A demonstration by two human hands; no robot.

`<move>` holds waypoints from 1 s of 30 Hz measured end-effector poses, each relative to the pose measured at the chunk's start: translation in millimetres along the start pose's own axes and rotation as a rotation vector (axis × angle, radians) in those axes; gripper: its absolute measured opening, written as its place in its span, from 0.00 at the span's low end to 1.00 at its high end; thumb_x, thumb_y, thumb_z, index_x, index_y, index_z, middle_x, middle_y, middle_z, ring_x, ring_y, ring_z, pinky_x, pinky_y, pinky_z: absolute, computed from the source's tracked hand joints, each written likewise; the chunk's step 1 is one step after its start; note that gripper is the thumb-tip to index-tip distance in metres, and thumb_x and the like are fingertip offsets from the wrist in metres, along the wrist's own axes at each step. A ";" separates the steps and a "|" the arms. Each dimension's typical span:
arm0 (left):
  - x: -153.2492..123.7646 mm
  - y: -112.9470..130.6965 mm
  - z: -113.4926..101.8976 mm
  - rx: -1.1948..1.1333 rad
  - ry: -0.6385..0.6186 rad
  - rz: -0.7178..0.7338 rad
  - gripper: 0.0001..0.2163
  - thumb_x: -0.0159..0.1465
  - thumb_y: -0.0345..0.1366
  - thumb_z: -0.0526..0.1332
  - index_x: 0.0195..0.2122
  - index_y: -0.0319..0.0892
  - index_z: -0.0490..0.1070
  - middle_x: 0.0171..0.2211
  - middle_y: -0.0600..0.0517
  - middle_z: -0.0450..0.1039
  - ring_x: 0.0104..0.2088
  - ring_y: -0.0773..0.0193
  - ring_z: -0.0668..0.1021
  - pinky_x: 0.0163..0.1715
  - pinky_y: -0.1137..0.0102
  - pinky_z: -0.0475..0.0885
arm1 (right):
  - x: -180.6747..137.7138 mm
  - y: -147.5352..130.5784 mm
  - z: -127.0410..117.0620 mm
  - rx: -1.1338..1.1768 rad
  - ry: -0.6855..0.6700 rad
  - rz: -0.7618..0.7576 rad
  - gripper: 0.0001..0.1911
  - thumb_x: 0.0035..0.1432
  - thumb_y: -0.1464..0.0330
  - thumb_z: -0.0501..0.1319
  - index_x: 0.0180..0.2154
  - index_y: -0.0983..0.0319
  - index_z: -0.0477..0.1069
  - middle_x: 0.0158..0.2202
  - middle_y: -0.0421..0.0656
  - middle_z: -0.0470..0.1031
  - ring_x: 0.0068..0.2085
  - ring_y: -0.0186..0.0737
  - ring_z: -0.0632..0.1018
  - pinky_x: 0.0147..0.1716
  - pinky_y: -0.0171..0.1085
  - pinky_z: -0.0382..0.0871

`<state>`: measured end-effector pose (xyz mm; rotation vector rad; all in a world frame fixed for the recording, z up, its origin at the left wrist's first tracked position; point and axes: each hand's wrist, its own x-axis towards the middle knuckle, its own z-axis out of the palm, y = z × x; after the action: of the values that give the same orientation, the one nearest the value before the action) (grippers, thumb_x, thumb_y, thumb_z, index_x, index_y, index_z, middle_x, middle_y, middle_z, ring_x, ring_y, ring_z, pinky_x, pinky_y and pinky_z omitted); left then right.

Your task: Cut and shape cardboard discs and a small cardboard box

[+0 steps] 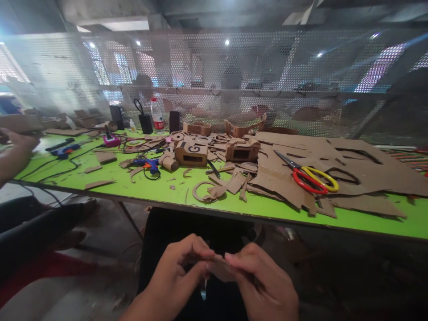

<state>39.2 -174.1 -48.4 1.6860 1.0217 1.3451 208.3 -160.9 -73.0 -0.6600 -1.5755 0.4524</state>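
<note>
Between my two hands, low over my lap and in front of the table edge, is a small piece of cardboard (pixel 222 270). My left hand (pixel 182 267) pinches its left end between thumb and fingers. At the other end, my right hand (pixel 262 278) grips it with the thumb on top. The fingers hide much of the piece. A thin pale strip (pixel 203 290) hangs just below my left fingertips; what it belongs to is unclear. Past the table edge lie a cardboard ring (pixel 200 191) and red-and-yellow-handled scissors (pixel 310 178).
The green table (pixel 167 191) bears cardboard scraps, cardboard box shapes (pixel 191 154), a blue glue gun (pixel 149 166) and a large cardboard sheet (pixel 384 174). A water bottle (pixel 157 118) stands at the back before a perforated screen (pixel 200 67). Another person's hand (pixel 20 149) is at the left.
</note>
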 end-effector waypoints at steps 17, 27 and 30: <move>5.2 -1.8 5.1 0.214 0.038 0.131 0.10 0.61 0.24 0.59 0.23 0.41 0.67 0.21 0.56 0.68 0.22 0.72 0.71 0.24 0.80 0.67 | 8.4 0.8 -3.8 -0.027 -0.068 0.029 0.07 0.59 0.78 0.64 0.36 0.60 0.76 0.29 0.39 0.75 0.29 0.32 0.78 0.29 0.26 0.73; 2.4 0.1 8.5 0.157 0.074 -0.021 0.05 0.60 0.27 0.59 0.28 0.41 0.70 0.24 0.55 0.70 0.24 0.69 0.74 0.24 0.79 0.68 | 8.3 -0.4 -3.0 -0.103 -0.004 -0.016 0.08 0.60 0.78 0.61 0.34 0.60 0.74 0.28 0.39 0.74 0.28 0.33 0.77 0.26 0.28 0.73; 1.8 -1.9 5.1 0.298 0.035 0.078 0.09 0.59 0.23 0.57 0.24 0.41 0.68 0.21 0.56 0.66 0.22 0.71 0.71 0.23 0.79 0.64 | 11.3 0.3 -5.2 -0.132 -0.093 -0.081 0.10 0.60 0.80 0.61 0.38 0.61 0.75 0.30 0.42 0.76 0.30 0.35 0.79 0.30 0.30 0.75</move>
<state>44.2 -172.1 -50.3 1.9434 1.2367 1.3255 213.1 -153.9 -64.0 -0.6810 -1.7243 0.3245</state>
